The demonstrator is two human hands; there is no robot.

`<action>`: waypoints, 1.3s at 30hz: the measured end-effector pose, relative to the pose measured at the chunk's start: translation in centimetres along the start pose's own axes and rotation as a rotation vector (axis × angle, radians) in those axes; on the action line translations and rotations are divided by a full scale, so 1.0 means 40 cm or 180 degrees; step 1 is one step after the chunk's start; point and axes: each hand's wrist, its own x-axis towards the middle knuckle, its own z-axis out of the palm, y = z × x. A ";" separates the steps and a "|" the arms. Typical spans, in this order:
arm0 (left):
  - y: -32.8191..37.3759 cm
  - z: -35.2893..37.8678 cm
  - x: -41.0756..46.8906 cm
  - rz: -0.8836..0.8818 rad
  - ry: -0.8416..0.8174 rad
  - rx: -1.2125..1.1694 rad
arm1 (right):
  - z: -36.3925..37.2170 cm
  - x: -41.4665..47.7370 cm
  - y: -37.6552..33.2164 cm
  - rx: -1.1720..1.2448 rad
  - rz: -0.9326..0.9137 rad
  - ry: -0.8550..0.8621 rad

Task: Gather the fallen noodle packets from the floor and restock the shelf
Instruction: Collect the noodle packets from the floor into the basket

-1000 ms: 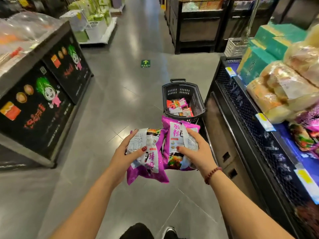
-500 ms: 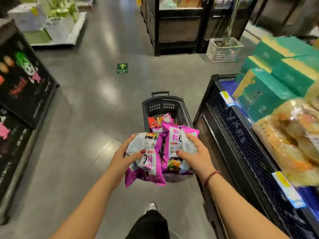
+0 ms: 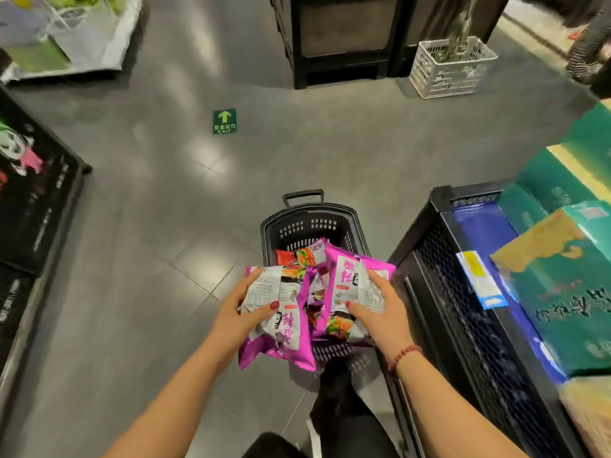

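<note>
My left hand [image 3: 239, 314] grips a purple and white noodle packet [image 3: 281, 322] by its left side. My right hand [image 3: 380, 314] grips a second purple noodle packet [image 3: 347, 285] by its right side. Both packets hang side by side just above a black plastic shopping basket [image 3: 310, 223] standing on the floor. Inside the basket lie more noodle packets [image 3: 301, 256], red and purple, partly hidden by the two I hold. The black mesh shelf [image 3: 463, 292] stands right beside the basket on my right.
Green boxes [image 3: 568, 292] fill the shelf on the right. A black display stand [image 3: 33, 200] lines the left side. Ahead are a dark wooden stand [image 3: 340, 38], a white crate [image 3: 449, 67] and a green exit sticker [image 3: 224, 121] on the grey floor. My leg [image 3: 344, 414] is below the basket.
I have walked forward, so the basket came closer and now sits directly under the two packets. Both hands keep the same grip and have lowered toward the basket.
</note>
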 end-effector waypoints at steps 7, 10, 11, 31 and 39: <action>-0.011 0.036 0.208 -0.0082 0.0207 0.0336 | 0.026 0.225 0.010 0.0022 0.0201 0.0118; -0.054 0.055 0.303 -0.0215 0.0172 0.0435 | 0.036 0.308 0.082 -0.0059 0.0395 0.0190; -0.075 0.062 0.335 -0.0249 0.0178 0.0432 | 0.044 0.338 0.110 -0.0102 0.0428 0.0209; -0.823 0.179 0.811 -0.0634 0.0124 0.1589 | 0.234 0.768 0.841 -0.1699 0.0904 -0.0241; -0.961 0.199 0.838 -0.0827 -0.0312 0.2091 | 0.247 0.822 0.979 -0.2111 0.1320 -0.0547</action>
